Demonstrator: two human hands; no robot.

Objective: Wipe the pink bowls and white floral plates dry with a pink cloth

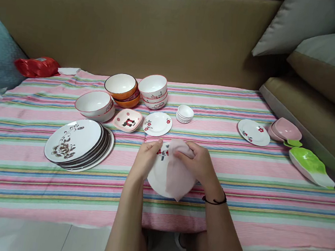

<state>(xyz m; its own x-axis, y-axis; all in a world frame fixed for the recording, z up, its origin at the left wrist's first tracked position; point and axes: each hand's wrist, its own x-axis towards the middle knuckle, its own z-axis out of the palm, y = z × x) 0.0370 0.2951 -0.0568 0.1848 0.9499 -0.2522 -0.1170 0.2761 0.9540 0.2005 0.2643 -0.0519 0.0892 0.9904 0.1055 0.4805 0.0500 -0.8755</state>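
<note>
Between my hands a white plate (157, 176) with red flowers is held a little tilted, close to the front of the striped cloth. My left hand (147, 157) grips its left rim, thumb on top. A thin pale pink cloth (180, 175) hangs over the right half of the plate. My right hand (199, 161) pinches this cloth at the plate's upper right; the fingers behind the rim are hidden. Just beyond lies a small flowered plate (157, 124), with a square cat-pattern dish (127, 120) to its left and a stack of tiny white bowls (185, 113) to its right.
At left is a stack of large plates (73, 141), with white bowls (94, 103), orange bowls (121, 86) and red-rimmed bowls (153, 87) behind. Rightward are another flowered plate (254, 132), pink bowls (286, 129) and a green leaf-shaped dish (310, 164). A red bundle (38, 66) lies far left.
</note>
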